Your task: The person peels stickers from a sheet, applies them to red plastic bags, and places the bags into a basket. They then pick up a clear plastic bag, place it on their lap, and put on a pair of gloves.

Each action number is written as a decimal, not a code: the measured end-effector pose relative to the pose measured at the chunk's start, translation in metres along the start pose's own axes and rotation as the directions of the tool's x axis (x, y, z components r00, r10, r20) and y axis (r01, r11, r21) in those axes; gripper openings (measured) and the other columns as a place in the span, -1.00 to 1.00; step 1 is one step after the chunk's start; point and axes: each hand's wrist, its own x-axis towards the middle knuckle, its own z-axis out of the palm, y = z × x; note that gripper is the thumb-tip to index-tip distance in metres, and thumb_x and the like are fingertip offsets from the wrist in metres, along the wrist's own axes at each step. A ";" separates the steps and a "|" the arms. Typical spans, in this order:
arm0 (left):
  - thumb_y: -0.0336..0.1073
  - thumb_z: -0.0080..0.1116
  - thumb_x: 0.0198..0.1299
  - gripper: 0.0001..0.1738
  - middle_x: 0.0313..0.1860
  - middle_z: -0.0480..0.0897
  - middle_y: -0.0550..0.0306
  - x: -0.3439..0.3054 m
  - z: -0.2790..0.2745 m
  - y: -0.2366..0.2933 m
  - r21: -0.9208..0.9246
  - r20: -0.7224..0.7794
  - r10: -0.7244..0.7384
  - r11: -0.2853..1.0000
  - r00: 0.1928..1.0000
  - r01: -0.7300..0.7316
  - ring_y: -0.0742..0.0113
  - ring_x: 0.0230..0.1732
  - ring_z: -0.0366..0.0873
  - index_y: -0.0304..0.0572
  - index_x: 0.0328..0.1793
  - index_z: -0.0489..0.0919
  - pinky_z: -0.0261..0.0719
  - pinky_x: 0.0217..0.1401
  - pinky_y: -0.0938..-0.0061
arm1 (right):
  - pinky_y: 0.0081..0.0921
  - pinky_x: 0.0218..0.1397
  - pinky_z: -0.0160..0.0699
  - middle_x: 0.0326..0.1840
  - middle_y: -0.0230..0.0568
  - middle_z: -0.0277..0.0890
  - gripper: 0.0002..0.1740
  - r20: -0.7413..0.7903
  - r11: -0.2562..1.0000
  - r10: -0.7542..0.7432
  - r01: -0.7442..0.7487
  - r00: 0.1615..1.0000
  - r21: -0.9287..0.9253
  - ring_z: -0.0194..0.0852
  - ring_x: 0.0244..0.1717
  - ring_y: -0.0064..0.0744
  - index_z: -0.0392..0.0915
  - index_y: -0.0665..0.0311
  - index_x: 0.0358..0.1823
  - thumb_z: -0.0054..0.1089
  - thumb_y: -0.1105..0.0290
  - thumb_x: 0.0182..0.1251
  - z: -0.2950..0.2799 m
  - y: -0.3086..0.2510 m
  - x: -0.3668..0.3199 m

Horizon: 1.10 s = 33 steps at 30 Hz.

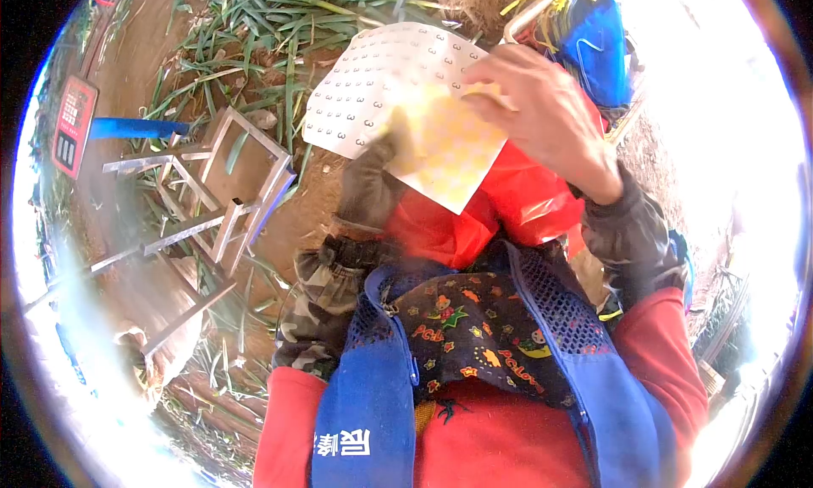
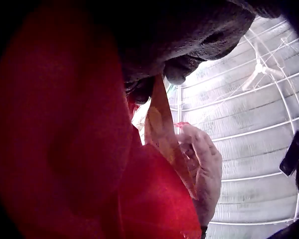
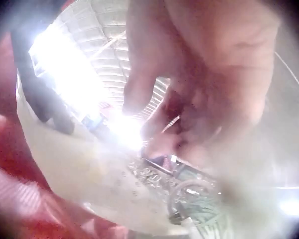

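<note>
Left hand (image 1: 366, 187), gloved, pinches the sticker sheet (image 1: 381, 81) at its near-left edge. Right hand (image 1: 546, 119), bare, fingers curled over the sheet's right edge, gripping it. Sheet held up centre-far, just above red bag (image 1: 525, 204). Metal frame (image 1: 229, 183) on ground, left.

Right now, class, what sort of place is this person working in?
Probably a farm greenhouse: an arched plastic roof with a fan overhead, bare soil and cut green leaves on the ground.

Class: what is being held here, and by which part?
The sticker sheet: the left hand grips its lower edge, the right hand pinches its right edge.
</note>
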 end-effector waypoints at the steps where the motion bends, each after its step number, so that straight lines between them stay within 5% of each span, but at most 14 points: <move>1: -0.48 0.12 0.22 -0.52 0.19 0.55 -0.02 -0.001 0.004 0.001 0.095 -0.059 0.019 0.995 0.998 -0.013 0.10 0.20 0.52 -0.36 0.30 0.45 0.54 0.29 0.22 | -0.19 -0.09 0.55 -0.30 -0.16 0.55 -0.76 0.030 1.000 -0.012 0.012 0.999 0.003 0.56 -0.17 -0.04 0.63 0.22 -0.17 0.27 0.24 0.22 0.016 0.001 0.005; 2: -0.49 0.13 0.19 -0.50 0.19 0.55 -0.02 -0.002 0.006 0.001 0.190 -0.116 0.043 0.982 0.992 -0.021 0.09 0.20 0.52 -0.37 0.30 0.44 0.53 0.29 0.20 | -0.17 -0.09 0.55 -0.30 -0.15 0.54 -0.75 0.060 1.000 -0.024 0.023 0.998 0.008 0.56 -0.18 -0.03 0.63 0.21 -0.17 0.26 0.23 0.22 0.031 0.003 0.008; 5: -0.50 0.17 0.12 -0.43 0.18 0.53 -0.05 -0.006 0.007 0.004 0.074 -0.011 0.013 0.997 1.000 -0.012 0.06 0.19 0.51 -0.36 0.31 0.41 0.51 0.31 0.16 | -0.18 -0.09 0.55 -0.26 -0.11 0.55 -0.72 0.059 0.999 -0.029 0.027 0.998 0.031 0.57 -0.14 -0.03 0.63 0.21 -0.14 0.25 0.21 0.21 0.063 0.012 0.020; 11: -0.51 0.16 0.09 -0.39 0.19 0.52 -0.08 0.003 -0.019 -0.002 0.144 0.036 0.014 0.989 0.999 -0.019 0.04 0.20 0.50 -0.36 0.35 0.37 0.49 0.33 0.13 | -0.16 -0.12 0.53 -0.23 -0.06 0.56 -0.69 0.043 0.974 0.153 -0.159 0.987 0.164 0.60 -0.18 -0.01 0.61 0.25 -0.11 0.29 0.21 0.21 0.079 0.006 0.010; 17: -0.43 0.19 0.15 -0.40 0.21 0.54 -0.06 -0.005 -0.004 0.006 0.049 0.163 -0.157 0.987 0.974 0.151 0.10 0.21 0.53 -0.32 0.36 0.37 0.51 0.31 0.17 | -0.21 -0.15 0.54 -0.27 -0.09 0.59 -0.72 -0.007 0.943 0.165 -0.156 0.986 0.293 0.61 -0.21 -0.04 0.62 0.26 -0.17 0.35 0.25 0.17 0.077 0.008 0.004; 19: -0.46 0.18 0.20 -0.48 0.18 0.55 -0.05 -0.007 -0.005 0.002 0.039 0.268 -0.069 0.997 0.961 0.061 0.11 0.18 0.52 -0.34 0.32 0.42 0.52 0.29 0.22 | -0.24 -0.16 0.54 -0.31 -0.10 0.60 -0.75 -0.007 0.923 0.170 -0.156 0.985 0.352 0.62 -0.23 -0.07 0.63 0.26 -0.21 0.35 0.27 0.16 0.078 0.008 0.002; 25: -0.45 0.13 0.29 -0.57 0.21 0.55 -0.04 -0.003 -0.042 -0.014 0.069 0.147 0.056 0.995 0.988 -0.067 0.13 0.21 0.51 -0.31 0.29 0.46 0.51 0.28 0.25 | -0.32 -0.20 0.54 -0.36 -0.07 0.61 -0.82 -0.012 0.885 0.172 -0.149 0.985 0.442 0.63 -0.28 -0.11 0.65 0.30 -0.29 0.32 0.35 0.16 0.070 0.004 0.001; 28: -0.46 0.17 0.27 -0.62 0.15 0.59 -0.04 -0.007 -0.029 -0.008 0.060 0.120 0.004 0.998 0.993 -0.012 0.15 0.17 0.53 -0.30 0.22 0.52 0.53 0.25 0.28 | -0.33 -0.19 0.55 -0.34 -0.05 0.62 -0.84 0.012 0.867 0.186 -0.169 0.983 0.469 0.63 -0.28 -0.10 0.66 0.31 -0.29 0.28 0.38 0.18 0.070 0.008 0.001; 33: -0.47 0.19 0.16 -0.53 0.13 0.59 -0.03 -0.006 -0.020 -0.002 0.300 0.086 0.013 0.953 0.996 -0.038 0.13 0.13 0.56 -0.33 0.24 0.49 0.57 0.23 0.24 | -0.33 -0.15 0.56 -0.33 0.00 0.62 -0.84 -0.003 0.877 0.250 -0.226 0.968 0.424 0.62 -0.24 -0.10 0.67 0.32 -0.27 0.24 0.38 0.20 0.070 0.009 0.003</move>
